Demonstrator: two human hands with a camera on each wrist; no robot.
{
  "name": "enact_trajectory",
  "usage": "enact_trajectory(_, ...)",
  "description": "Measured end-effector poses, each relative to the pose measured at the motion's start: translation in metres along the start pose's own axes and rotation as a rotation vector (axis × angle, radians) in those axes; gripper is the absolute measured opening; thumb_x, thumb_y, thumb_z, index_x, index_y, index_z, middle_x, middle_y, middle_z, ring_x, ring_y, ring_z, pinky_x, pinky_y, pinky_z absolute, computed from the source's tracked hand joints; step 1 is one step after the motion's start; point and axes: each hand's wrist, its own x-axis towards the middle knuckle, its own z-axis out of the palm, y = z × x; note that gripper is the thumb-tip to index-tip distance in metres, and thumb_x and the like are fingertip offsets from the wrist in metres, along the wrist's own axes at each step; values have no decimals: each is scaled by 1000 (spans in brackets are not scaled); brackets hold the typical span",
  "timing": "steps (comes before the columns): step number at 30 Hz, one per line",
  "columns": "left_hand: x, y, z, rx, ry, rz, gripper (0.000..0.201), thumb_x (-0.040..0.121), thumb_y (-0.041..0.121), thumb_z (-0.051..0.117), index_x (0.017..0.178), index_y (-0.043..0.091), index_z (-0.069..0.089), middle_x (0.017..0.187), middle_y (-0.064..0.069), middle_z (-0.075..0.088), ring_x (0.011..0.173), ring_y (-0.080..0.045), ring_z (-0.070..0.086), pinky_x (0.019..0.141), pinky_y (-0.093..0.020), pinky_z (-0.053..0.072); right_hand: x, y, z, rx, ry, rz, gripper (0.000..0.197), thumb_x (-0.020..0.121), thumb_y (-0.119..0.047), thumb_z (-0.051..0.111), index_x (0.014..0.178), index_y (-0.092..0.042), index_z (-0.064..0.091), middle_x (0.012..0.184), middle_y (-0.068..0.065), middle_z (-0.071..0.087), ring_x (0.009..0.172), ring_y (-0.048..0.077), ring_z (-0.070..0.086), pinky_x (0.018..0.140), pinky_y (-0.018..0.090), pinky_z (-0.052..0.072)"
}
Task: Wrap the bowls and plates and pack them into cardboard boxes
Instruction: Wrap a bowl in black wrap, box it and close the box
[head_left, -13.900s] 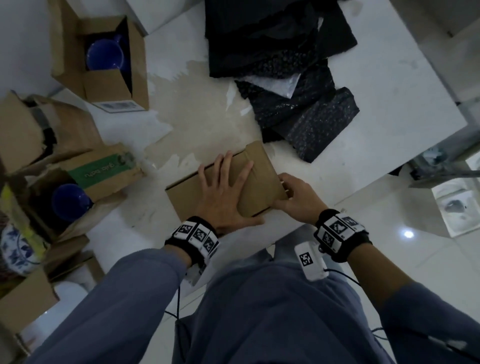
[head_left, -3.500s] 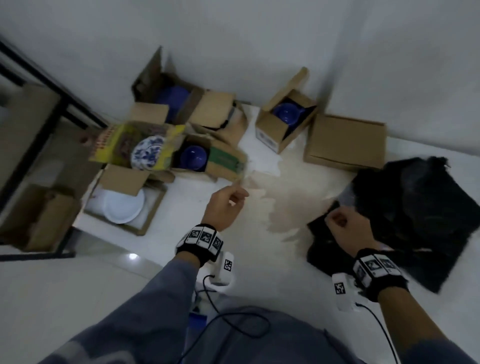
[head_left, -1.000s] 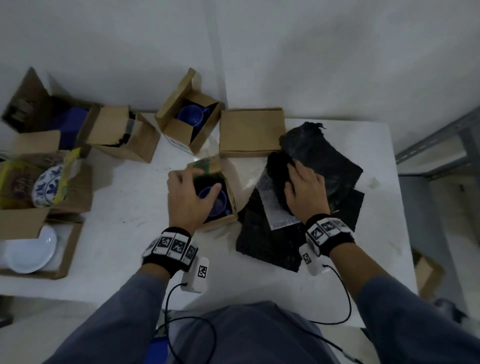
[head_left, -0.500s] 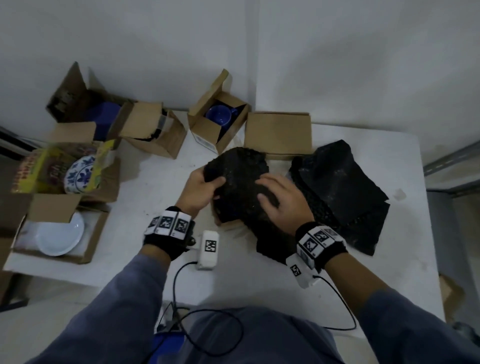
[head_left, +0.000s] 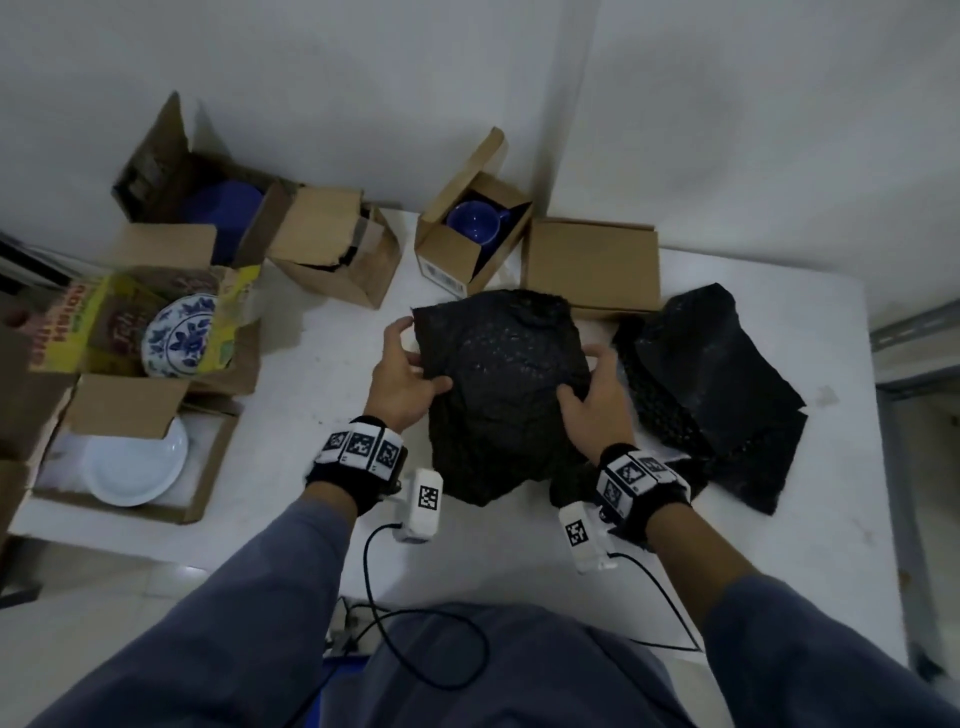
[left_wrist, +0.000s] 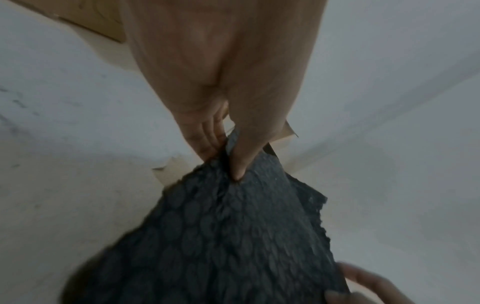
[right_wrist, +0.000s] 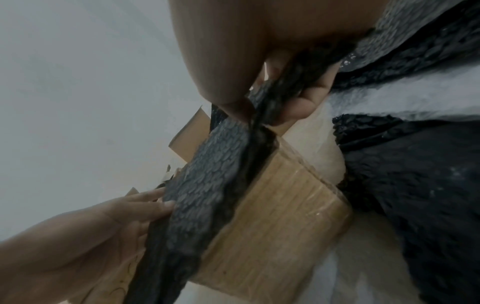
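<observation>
Both hands (head_left: 402, 376) (head_left: 597, 400) pinch black bubble wrap (head_left: 506, 395) taut.

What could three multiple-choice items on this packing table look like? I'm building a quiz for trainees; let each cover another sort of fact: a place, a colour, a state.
1. Where does the blue-and-white patterned plate sit?
A. In the yellow printed box at the table's left
B. On the spare black sheets at the right
C. In the person's lap

2. What colour is the bubble wrap sheet held up over the table?
A. White
B. Black
C. Green

3. How is that sheet held?
A. It lies flat, untouched
B. One hand alone holds it
C. Each hand pinches one side of it

Answers: 1 A, the patterned plate stands inside the yellow box. 2 B, the bubble wrap sheet is black. 3 C, the left hand and right hand each have a grip on one edge.
</observation>
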Motion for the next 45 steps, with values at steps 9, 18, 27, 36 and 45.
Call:
enact_trajectory(9,-20,3,13,642,122,757,61,73,20,76,129,22,53,126,-5,46,116,-23,49,98,-40,47,-3,-21,-9,-482,202,-310,62,72,-23,70,131,-20,47,124,7,49,114,27,49,93,43,44)
enact_trajectory(18,-17,-6,47,1208,-138,680,91,61,37,83,139,9,47,132,-11,53,112,-29,58,94,-37,43,8,-42,8,-1196,-317,-501,83,76,-34,69,148,-14,34,144,6,40,132,29,34,105,47,26)
enact_trajectory(27,-15,-8,69,1545,-112,626,65,84,34,59,140,9,40,131,-10,51,122,-26,50,116,-39,25,18,-43,24,-1366,-291,-500,66,81,-30,64,143,-15,45,141,7,48,145,37,19,111,67,4)
enact_trajectory(36,-7,1,66,1426,-196,633,68,83,26,61,145,7,40,125,-11,60,111,-27,59,104,-34,36,23,-41,13,-1344,-398,-505,70,79,-37,65,143,-18,44,144,2,46,146,33,14,112,69,4)
enact_trajectory(45,-12,7,80,1400,-172,527,58,77,40,68,127,14,53,112,-6,64,100,-24,61,96,-34,44,15,-52,16,-1321,-346,-481,58,91,-35,52,146,-17,42,147,7,48,148,39,10,112,72,-3)
